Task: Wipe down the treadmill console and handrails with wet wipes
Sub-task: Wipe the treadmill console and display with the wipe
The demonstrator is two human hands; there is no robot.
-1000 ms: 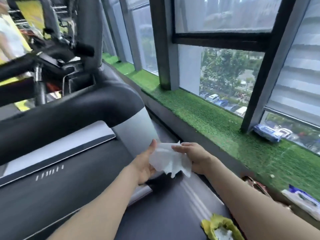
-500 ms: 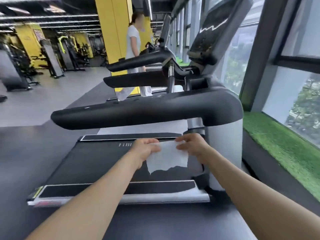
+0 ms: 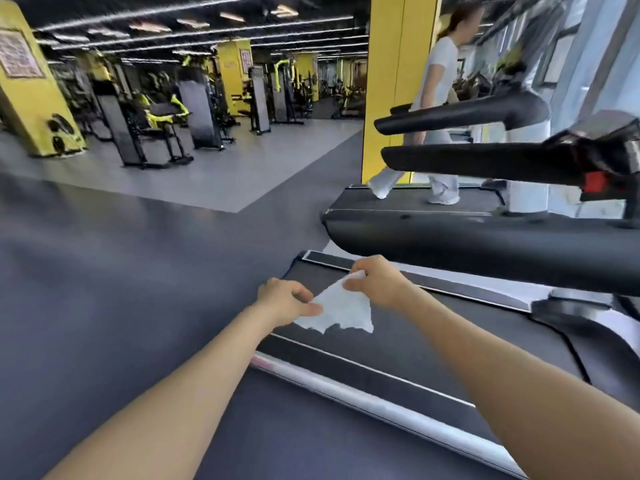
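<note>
A white wet wipe hangs stretched between both hands above the treadmill belt. My left hand pinches its lower left corner. My right hand pinches its upper corner. Just beyond the hands runs the treadmill's thick black handrail, from the centre out to the right edge. A second black handrail lies higher up, ending at a part with a red piece at the right. The console itself is out of view.
A person walks on the neighbouring treadmill behind the handrails, beside a yellow pillar. Dark gym floor spreads to the left, with weight machines far back.
My view has swung left, from the window ledge and green turf to the gym floor. Both hands kept hold of the wipe and spread it out from a bunch to a flat sheet.
</note>
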